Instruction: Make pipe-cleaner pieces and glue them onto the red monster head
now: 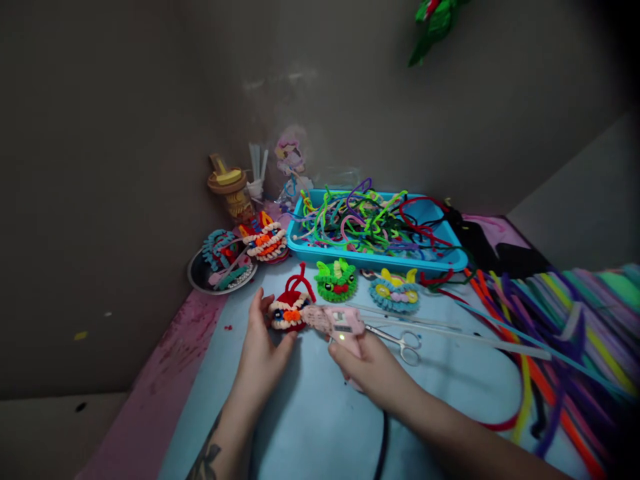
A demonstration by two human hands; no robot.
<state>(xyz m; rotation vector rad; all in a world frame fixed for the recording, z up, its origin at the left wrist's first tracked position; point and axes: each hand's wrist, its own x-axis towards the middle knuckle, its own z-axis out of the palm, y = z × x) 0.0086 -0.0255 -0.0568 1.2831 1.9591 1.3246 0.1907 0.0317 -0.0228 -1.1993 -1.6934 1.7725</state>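
Observation:
My left hand (266,347) grips a red pipe-cleaner lion head (295,305) with cream trim, an orange nose and red loops on top. In my right hand (367,367) is a pink hot glue gun (345,327), its nozzle end against or very near the right side of the lion head; the exact contact is hard to make out. A long translucent glue stick (490,343) runs back from the gun to the right. Just beyond the gun lie a green pipe-cleaner head (337,280) and a blue one with yellow eyes (395,291). Scissors (403,343) rest beside my right hand.
A blue tray (455,257) full of pipe-cleaner scraps stands at the back. On the left are a metal bowl (197,280), an orange-and-cream head (267,241) and a brown-lidded cup (237,200). Bundles of coloured pipe cleaners (595,327) cover the right side. A black cord (384,440) runs toward me.

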